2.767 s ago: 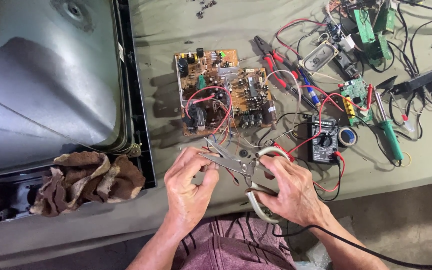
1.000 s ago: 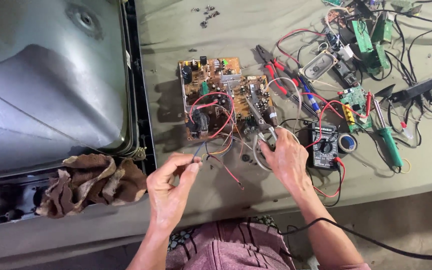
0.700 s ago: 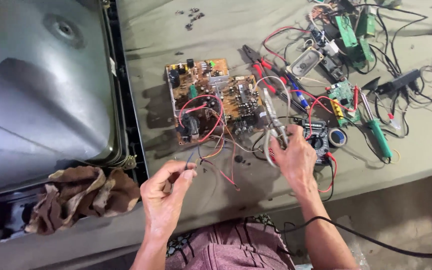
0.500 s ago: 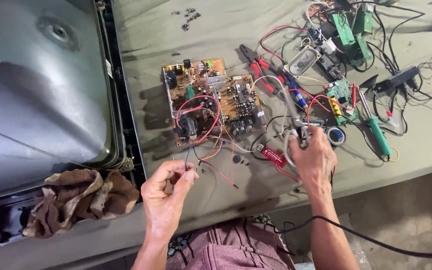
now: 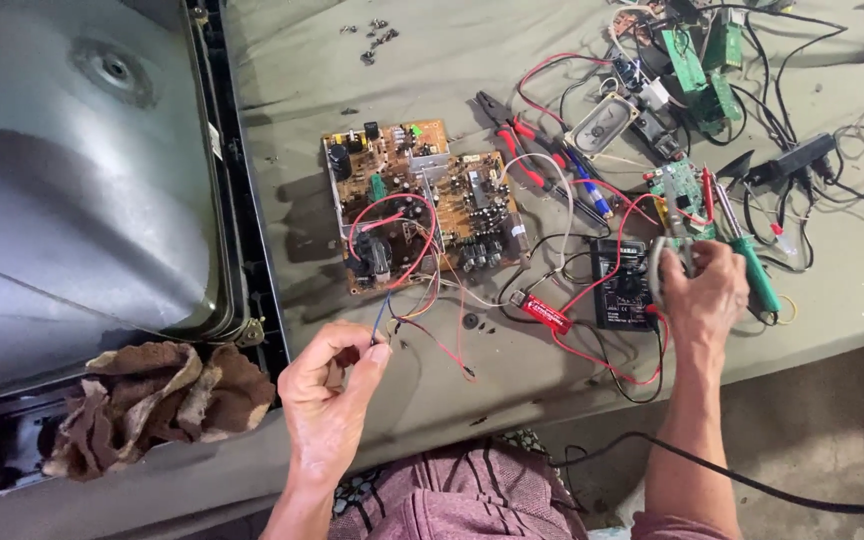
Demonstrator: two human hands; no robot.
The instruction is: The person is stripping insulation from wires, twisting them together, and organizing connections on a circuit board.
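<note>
Here, in the head view, a thin blue wire (image 5: 382, 318) is pinched between thumb and fingertips of the left hand (image 5: 330, 400), whose other fingers are curled loosely. The wire runs up to the brown circuit board (image 5: 422, 200), which lies flat on the green cloth-covered table (image 5: 292, 90). The right hand (image 5: 704, 290) is closed around a small metal tool (image 5: 674, 222), its tip pointing away from the body; what kind of tool it is cannot be told. Just left of that hand a black meter (image 5: 622, 285) is seen, with red leads (image 5: 592, 345) looped around it. A green-handled soldering iron (image 5: 752, 268) lies just to the right. A brown rag (image 5: 157, 400) is bunched against the grey television tube (image 5: 72, 200) on the left. No container is seen; loose screws (image 5: 372, 38) lie bare on the cloth.
</note>
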